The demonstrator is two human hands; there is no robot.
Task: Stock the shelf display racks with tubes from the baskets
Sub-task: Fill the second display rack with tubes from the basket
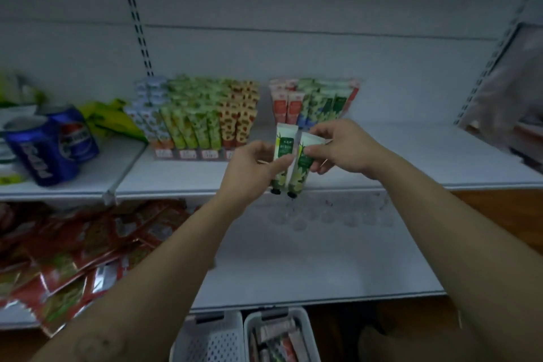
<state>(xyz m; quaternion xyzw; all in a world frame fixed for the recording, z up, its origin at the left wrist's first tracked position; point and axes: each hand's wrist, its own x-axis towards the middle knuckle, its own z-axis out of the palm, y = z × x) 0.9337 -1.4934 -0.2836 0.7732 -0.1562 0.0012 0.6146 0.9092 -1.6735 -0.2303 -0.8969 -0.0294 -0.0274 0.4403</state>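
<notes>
**Two green tubes held before the right display rack**

All positions are given relative to the right display rack point(314, 100), which stands on the upper shelf point(411, 156). Its left columns hold red tubes, and green and blue ones fill the remainder.

Just in front of this rack, the left hand point(252, 167) pinches a white-and-green tube point(284, 142) between thumb and fingers. The right hand point(343, 147) grips a second tube point(302, 173) of the same design immediately beside the first. Both tubes are nearly upright, with crimped ends up and black caps down. Whether their sides touch cannot be told. The hands are close together, each clamped on its own tube.

To the left of the rack stands the left display rack point(199, 117), packed with floral-patterned tubes. Farther left lie two blue cans point(44, 150). Below and to the left, red packets point(73, 258) are heaped on the lower shelf point(308, 258). Directly below, at the bottom edge of the view, are two white baskets. The left basket point(217, 341) shows only its perforated wall, while the right basket point(307, 329) contains tubes.
</notes>
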